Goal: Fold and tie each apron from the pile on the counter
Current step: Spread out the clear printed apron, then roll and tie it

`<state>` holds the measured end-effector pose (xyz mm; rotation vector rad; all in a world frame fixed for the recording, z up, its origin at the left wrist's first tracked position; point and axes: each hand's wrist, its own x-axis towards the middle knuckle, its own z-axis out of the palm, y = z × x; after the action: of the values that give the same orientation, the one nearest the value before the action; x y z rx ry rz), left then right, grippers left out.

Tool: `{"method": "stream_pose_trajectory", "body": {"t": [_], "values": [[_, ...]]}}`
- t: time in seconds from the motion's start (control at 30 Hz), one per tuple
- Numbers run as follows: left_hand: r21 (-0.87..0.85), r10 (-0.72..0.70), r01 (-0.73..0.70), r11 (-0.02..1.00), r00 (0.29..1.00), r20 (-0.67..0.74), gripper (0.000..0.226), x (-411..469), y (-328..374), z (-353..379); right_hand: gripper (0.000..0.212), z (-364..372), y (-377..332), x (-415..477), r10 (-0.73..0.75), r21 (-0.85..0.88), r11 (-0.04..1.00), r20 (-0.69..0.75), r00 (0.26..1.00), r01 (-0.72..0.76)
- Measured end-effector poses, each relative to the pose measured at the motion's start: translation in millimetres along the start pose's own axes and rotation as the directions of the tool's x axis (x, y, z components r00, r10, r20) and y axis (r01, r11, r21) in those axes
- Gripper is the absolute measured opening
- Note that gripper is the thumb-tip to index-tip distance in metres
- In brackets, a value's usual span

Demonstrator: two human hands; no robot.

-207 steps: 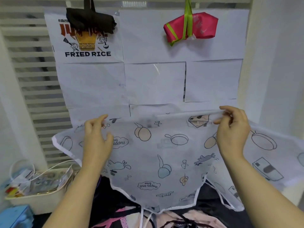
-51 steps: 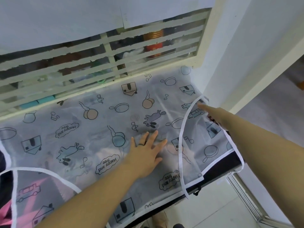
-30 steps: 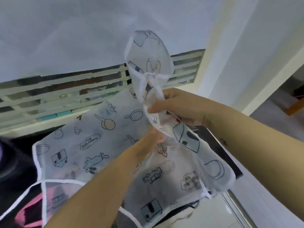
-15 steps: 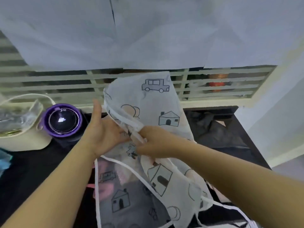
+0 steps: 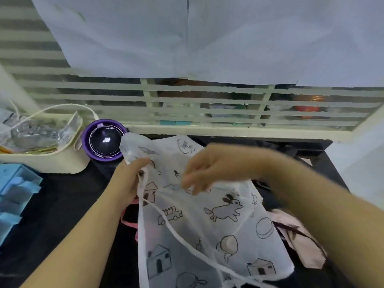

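A thin white apron (image 5: 216, 227) printed with houses, cars and rabbits lies over the black counter (image 5: 62, 204), its white strap (image 5: 187, 246) trailing across it. My left hand (image 5: 128, 179) grips the apron's upper left edge, where the cloth bunches. My right hand (image 5: 209, 169) hovers over the apron's top, blurred, with its fingers curled down onto the fabric. Under the white apron, a pink apron (image 5: 299, 242) with dark straps shows at the right.
A purple round fan (image 5: 104, 141) stands at the back left beside a cream basket (image 5: 41, 146) of clutter. A light blue drawer box (image 5: 14, 194) sits at the left edge. A slatted grille (image 5: 187, 100) and white paper sheets (image 5: 187, 38) close off the back.
The apron has come down from held upright to lying over the counter. My right hand moved right and up off the bunched part; my left hand keeps its hold on the upper edge.
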<state>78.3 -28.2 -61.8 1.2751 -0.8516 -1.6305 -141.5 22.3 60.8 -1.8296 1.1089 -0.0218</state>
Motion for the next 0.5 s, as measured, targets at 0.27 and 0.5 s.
{"method": "stream_pose_trajectory", "body": {"t": [0.27, 0.5], "values": [[-0.066, -0.049, 0.054, 0.996, 0.996, 0.078, 0.023, -3, 0, -3, 0.033, -53, 14, 68, -0.063, -0.107, 0.994, -0.269, 0.961, 0.035], [-0.113, -0.169, 0.18, 0.977, 0.98, 0.104, 0.041, 8, -3, -14, 0.032, -42, 45, 125, 0.096, -0.206, 0.967, -0.255, 0.962, -0.151]]}}
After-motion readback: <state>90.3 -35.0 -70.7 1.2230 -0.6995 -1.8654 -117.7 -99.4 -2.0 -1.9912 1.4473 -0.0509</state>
